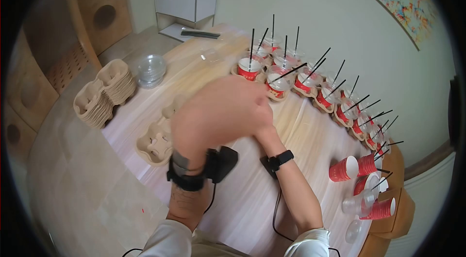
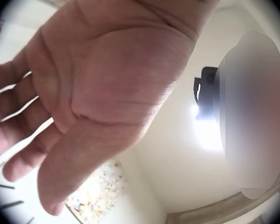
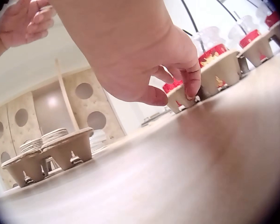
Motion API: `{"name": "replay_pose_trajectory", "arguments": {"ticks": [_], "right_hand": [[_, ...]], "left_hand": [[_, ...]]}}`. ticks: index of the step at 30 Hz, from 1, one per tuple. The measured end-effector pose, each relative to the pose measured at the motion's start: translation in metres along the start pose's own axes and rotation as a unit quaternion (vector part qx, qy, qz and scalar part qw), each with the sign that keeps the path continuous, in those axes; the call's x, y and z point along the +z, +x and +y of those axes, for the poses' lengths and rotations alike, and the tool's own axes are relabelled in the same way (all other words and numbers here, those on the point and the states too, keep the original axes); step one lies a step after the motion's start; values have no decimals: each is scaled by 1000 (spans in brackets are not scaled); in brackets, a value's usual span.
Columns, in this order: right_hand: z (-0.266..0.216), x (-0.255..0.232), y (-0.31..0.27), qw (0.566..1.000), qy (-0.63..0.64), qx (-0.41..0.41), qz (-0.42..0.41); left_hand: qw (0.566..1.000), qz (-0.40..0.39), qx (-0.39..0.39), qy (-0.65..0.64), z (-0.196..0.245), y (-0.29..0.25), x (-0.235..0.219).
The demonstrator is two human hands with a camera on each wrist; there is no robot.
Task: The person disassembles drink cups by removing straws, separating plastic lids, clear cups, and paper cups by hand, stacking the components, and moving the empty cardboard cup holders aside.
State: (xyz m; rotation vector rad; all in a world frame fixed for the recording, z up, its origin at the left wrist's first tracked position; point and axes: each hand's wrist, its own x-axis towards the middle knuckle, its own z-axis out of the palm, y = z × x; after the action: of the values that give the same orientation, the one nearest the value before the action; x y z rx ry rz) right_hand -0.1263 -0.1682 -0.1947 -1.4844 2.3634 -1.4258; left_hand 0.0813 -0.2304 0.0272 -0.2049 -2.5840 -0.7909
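My left hand (image 1: 213, 114) is raised near the head camera and blurred, covering most of the right hand. In the left wrist view its palm faces the camera, fingers spread and holding nothing. My right hand (image 3: 135, 51) reaches to the near corner of a pulp cup carrier (image 3: 219, 72), thumb and curled fingers at either side of that corner. Red paper cups (image 1: 249, 68) with clear dome lids and black straws stand in the carriers. An empty cup carrier (image 1: 153, 148) lies left of my hands, partly hidden by the left one.
A stack of cup carriers (image 1: 108, 93) and a pile of clear lids (image 1: 151, 71) stand at left. Black straws (image 1: 200, 33) lie at the far edge. Nested red cups (image 1: 343, 168) and clear cups (image 1: 357, 204) lie at right. Cables run from both wrists.
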Motion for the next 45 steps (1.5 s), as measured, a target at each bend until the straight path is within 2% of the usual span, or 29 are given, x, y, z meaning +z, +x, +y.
{"name": "replay_pose_trajectory", "arguments": {"ticks": [1,2,3,5,7,9,11,13,14,16,18,21,23,24,27,28,30,32,34,35,38,40,41,43,44,45], "right_hand": [[-14,-8,1,1000,-2,1,4],[-43,-19,1,990,-134,33,0],[-62,-26,1,963,-263,65,-5],[-66,-30,6,959,-277,66,1],[-64,-32,14,955,-291,63,8],[-54,-35,19,937,-324,126,-44],[-53,-45,15,933,-340,110,-36],[-54,-57,4,928,-359,96,-31],[-60,-66,-7,926,-366,76,-46],[-73,-82,-38,923,-376,61,-62],[-85,-99,-77,912,-404,12,-67],[-102,-120,-135,911,-397,22,-109],[-115,-138,-167,906,-406,21,-120],[-122,-146,-181,901,-412,14,-132],[-145,-163,-219,897,-422,1,-134],[-151,-166,-229,895,-425,8,-132],[-159,-167,-247,884,-442,5,-153],[-166,-176,-259,893,-426,1,-142],[-186,-194,-267,961,-263,-7,-84],[-190,-206,-270,961,-263,-6,-80],[-192,-240,-277,969,-222,104,3],[-195,-257,-270,939,-205,266,-74],[-190,-256,-268,939,-203,267,-72],[-171,-249,-267,972,-168,163,-17],[-162,-245,-265,972,-167,167,-14],[-152,-241,-261,982,-136,131,-22]], "left_hand": [[996,-20,-91,11,0,-2,-12],[982,-41,-182,22,0,-5,-20],[982,-43,-180,22,-1,-6,-26],[966,-52,-252,-37,-3,-8,-34],[967,-48,-247,-41,-7,-11,-37],[969,-43,-241,-47,-13,-13,-35],[978,-22,-202,-45,-18,-12,-33],[974,-31,-220,-49,-16,-11,-35],[968,-39,-243,-53,-15,-11,-35],[970,-41,-237,-42,-14,-11,-34],[972,-42,-229,-29,-10,-10,-31],[976,-60,-207,-9,0,-4,-21],[987,-82,-131,43,10,3,-8],[988,-86,-124,40,17,7,1],[979,-183,-57,68,44,18,32],[979,-187,-49,64,53,19,43],[967,-243,27,76,70,19,64],[958,-270,41,84,84,18,78],[954,-272,33,121,87,16,93],[953,-274,35,123,88,17,96],[944,-283,16,169,91,20,103],[929,-314,-8,197,94,26,106],[928,-315,-6,199,93,27,108],[926,-311,-16,214,91,28,114],[925,-315,-12,214,93,28,114],[920,-323,-30,218,95,29,111]]}}
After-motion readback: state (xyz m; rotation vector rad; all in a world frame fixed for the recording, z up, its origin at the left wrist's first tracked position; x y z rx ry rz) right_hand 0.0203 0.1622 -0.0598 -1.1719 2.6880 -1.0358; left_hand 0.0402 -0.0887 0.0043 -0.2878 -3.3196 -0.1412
